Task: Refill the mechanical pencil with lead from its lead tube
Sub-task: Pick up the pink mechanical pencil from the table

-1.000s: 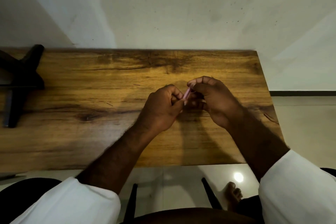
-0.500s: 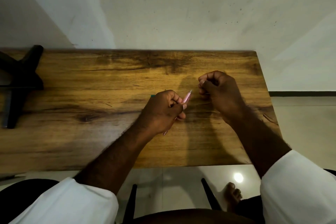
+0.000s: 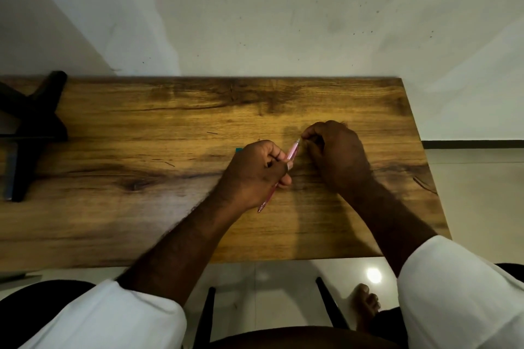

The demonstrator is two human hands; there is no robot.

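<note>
Seated at a wooden counter (image 3: 141,184) pushed up against a pale wall (image 3: 283,22). Grips a pink mechanical pencil (image 3: 293,151) in the left hand (image 3: 252,176), with fingers curled tight round the middle of the barrel. Holds it over the counter, right of centre, tilted: pale upper end away and to the right, writing tip sticking out below the heel of the hand, toward the near edge. Cannot tell whether the tip touches the wood or hangs just clear of it.

Holds the right hand (image 3: 336,156) close beside the left, knuckles up, with fingers curled under and thumb and forefinger pinched together right at the pencil's upper end. Too small to tell whether pinching the end itself, a lead, or nothing but each other.

Just beyond the left hand's knuckles, a sliver of a small teal thing (image 3: 239,149) lying on the counter, mostly hidden; hard to name from so little. Far off at the left end, a black stand (image 3: 31,127) with crossed legs. White sleeves (image 3: 113,317) on both forearms. Below the counter's near edge, a glossy pale floor (image 3: 255,278), two black chair legs (image 3: 208,312), and a bare foot (image 3: 365,303) to the right.
</note>
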